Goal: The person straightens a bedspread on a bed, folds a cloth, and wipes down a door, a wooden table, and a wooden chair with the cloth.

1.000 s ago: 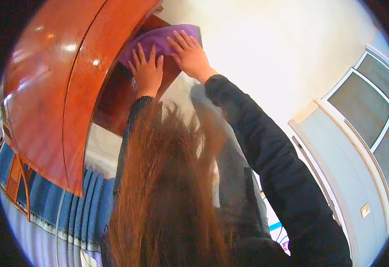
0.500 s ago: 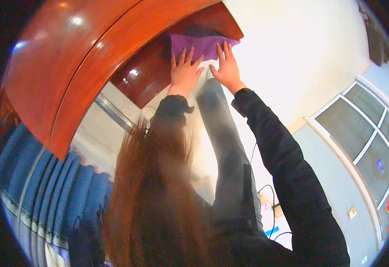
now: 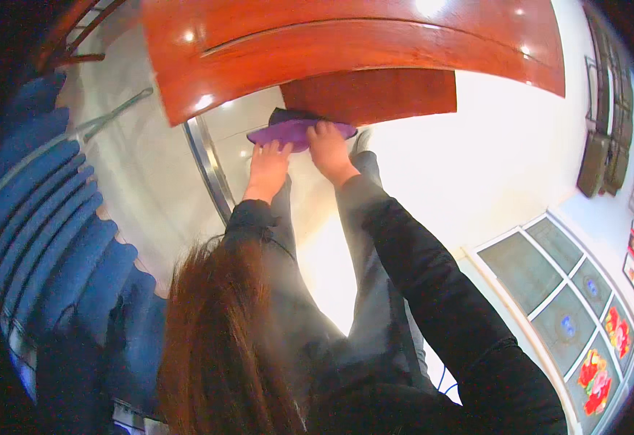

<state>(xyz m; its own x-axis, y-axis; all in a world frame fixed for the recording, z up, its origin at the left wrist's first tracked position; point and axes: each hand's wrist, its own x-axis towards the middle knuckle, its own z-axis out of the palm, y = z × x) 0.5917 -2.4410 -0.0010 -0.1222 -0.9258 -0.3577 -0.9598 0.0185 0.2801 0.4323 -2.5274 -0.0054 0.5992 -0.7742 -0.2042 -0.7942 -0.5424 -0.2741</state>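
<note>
A purple cloth (image 3: 288, 135) with a dark part at its back stretches between my hands, by the lower wooden panel (image 3: 382, 94). My left hand (image 3: 266, 174) grips its near edge on the left, fingers bent over the purple fabric. To the right, my right hand (image 3: 330, 154) has its fingers curled onto the same cloth; the thumb is mostly hidden. Both arms reach forward in black sleeves.
A glossy reddish wooden furniture top (image 3: 360, 47) overhangs the panel. Left stand a metal strip (image 3: 210, 167) on the floor and a blue curtain (image 3: 56, 225). A paned glass door (image 3: 571, 290) is at right. Long hair (image 3: 215, 341) hides the lower left.
The cloth has come off the wooden panel toward the left, its dark part now folded behind. My hands went from spread flat on it to curled around it. The head view has turned.
</note>
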